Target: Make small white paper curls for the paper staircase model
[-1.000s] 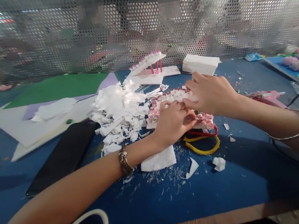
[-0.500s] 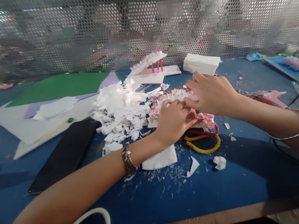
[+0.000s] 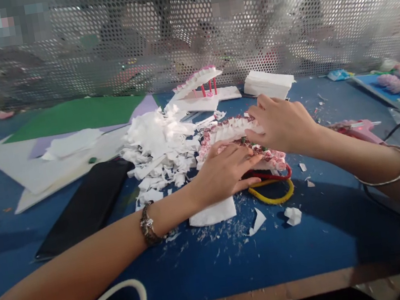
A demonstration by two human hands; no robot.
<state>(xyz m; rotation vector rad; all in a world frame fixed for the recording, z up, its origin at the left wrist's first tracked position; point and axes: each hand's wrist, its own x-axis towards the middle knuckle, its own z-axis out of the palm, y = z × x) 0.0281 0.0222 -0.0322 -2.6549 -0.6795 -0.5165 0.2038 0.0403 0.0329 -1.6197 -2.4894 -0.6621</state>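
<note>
Grip at right [image 3: 280, 123]: thumb and fingers curled at the far right part of the frilly pink-and-white craft piece [image 3: 237, 132], whether clamped or just resting impossible to tell. Grip at left [image 3: 222, 172]: fingers apart, flattened over the near side, nothing visibly pinched. Craft piece on the counter [image 3: 276, 259] between both, right of a paper scrap pile [image 3: 157, 141]. Best to steady lightly with the right and press softly with the left, to avoid crushing the frills [image 3: 232, 126]; also wise to mind the red loop [image 3: 286, 173] and yellow loop [image 3: 277, 200] at the near edge, and the glue gun [image 3: 366, 129] beside the right forearm [image 3: 359, 156].
</note>
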